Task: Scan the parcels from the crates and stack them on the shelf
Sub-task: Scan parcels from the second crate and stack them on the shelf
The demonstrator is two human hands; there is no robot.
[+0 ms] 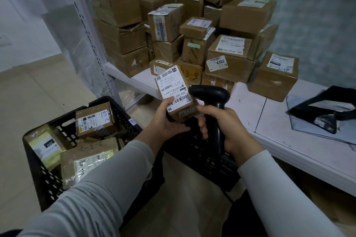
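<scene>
My left hand (165,119) grips a small cardboard parcel (174,90) from below, its white label with barcodes facing up. My right hand (223,129) holds the grip of a black barcode scanner (210,94), whose head sits just right of the parcel's label. To the lower left, a black plastic crate (38,167) holds several more labelled parcels (94,119). A second black crate (202,156) lies under my hands. The white shelf (269,121) ahead carries a pile of stacked brown parcels (229,57).
A metal shelf upright (92,44) with plastic sheeting stands at the left of the shelf. A black and grey plastic mailer bag (325,111) lies on the shelf at the right. Beige floor tiles spread to the left.
</scene>
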